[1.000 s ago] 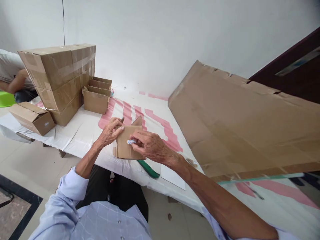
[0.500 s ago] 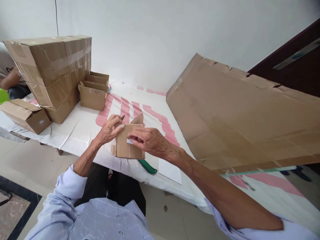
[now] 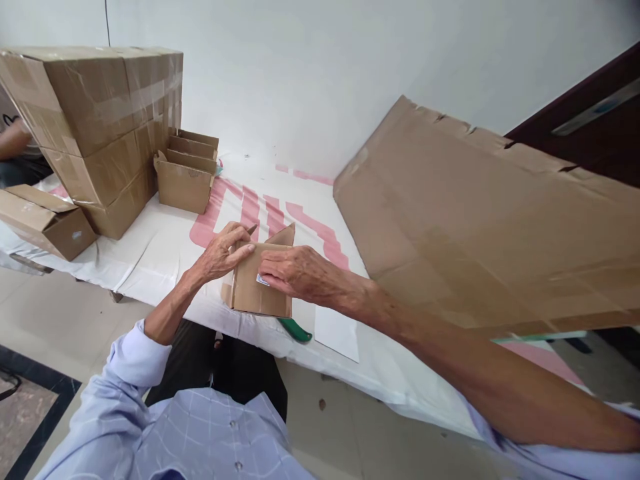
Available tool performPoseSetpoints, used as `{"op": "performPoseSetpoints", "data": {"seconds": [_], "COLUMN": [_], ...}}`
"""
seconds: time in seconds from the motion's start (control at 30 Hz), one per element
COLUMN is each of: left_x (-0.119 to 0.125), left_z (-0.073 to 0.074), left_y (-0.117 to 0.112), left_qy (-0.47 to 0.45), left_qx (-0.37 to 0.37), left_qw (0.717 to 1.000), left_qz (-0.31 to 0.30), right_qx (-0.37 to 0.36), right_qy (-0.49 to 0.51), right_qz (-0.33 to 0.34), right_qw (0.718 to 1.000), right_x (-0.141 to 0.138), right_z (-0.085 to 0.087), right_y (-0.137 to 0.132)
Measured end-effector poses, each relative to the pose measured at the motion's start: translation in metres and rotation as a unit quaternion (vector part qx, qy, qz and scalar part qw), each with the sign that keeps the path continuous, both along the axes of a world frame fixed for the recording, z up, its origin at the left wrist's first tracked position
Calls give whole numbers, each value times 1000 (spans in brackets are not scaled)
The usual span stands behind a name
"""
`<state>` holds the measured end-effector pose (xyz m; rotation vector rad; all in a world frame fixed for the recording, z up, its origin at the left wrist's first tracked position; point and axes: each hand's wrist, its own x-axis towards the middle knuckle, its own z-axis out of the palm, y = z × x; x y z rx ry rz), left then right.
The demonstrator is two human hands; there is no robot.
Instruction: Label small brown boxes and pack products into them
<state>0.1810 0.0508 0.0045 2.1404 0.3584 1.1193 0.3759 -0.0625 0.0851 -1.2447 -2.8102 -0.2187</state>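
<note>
A small cardboard box [image 3: 263, 300] stands at the table's near edge with its top flaps up. My left hand [image 3: 220, 255] grips its upper left edge, thumb on the near face and fingers over the top. Against that same face rests my right hand [image 3: 297, 272], its fingers curled in. A small white and blue label [image 3: 262, 279] peeks out beside its fingertips, mostly covered. Whether those fingers pinch anything is hidden. Partly behind the box lies a curved green handle [image 3: 296, 331], touching or close to its lower right corner.
White sheets of paper [image 3: 337, 333] lie right of the box. Taped cartons [image 3: 100, 120] are stacked at left, beside an open divided box [image 3: 184, 187] and a flapped box [image 3: 50, 223]. A large cardboard sheet [image 3: 465, 227] leans at right. Another person's arm [image 3: 15, 140] shows far left.
The camera view has shifted slightly. My right hand has slid a little on the box's face, covering more of the label. The left hand keeps its hold.
</note>
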Motion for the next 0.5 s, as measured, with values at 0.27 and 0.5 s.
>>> {"op": "performPoseSetpoints", "data": {"seconds": [0.27, 0.5], "left_x": [1, 2], "left_z": [2, 2], "left_y": [-2, -3], "left_qy": [9, 23], "left_qx": [0, 7], "left_qw": [1000, 1000], "left_qz": [-11, -5], "right_qx": [18, 23], "right_qy": [-61, -42], "right_qz": [44, 41], "right_qw": [997, 998], "right_x": [4, 8], "right_z": [-5, -14], "right_y": [6, 4]}}
